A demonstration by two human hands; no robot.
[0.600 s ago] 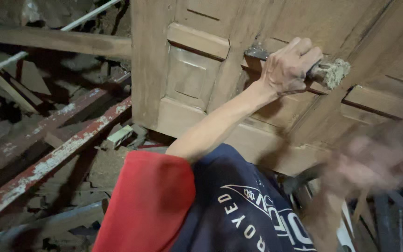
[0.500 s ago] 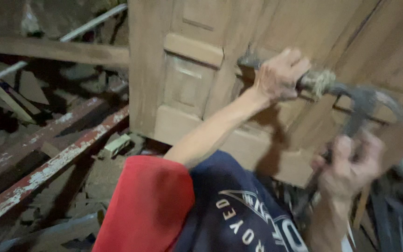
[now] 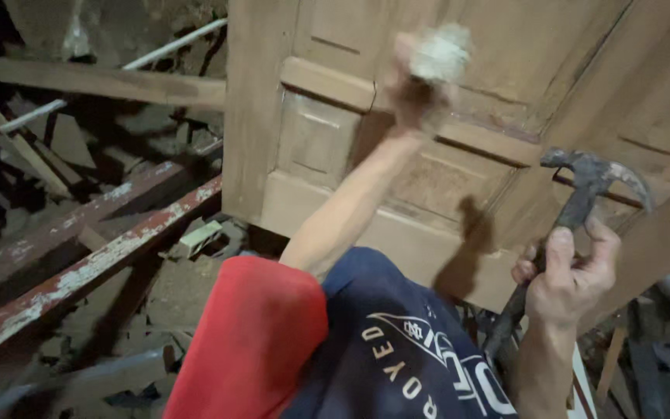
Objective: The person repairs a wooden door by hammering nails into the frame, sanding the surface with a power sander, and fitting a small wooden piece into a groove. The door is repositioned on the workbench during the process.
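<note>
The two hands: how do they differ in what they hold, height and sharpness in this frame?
The left hand is raised high against the wooden door, gripping a tool with a pale, crusted end; the right hand sits lower, nearer the camera, gripping a claw hammer by its handle. The left hand is motion-blurred; the right hand is sharp. Both are bare and closed around a tool.

Navy tee w/ white print, red short sleeve, bare forearms, no gloves.
</note>
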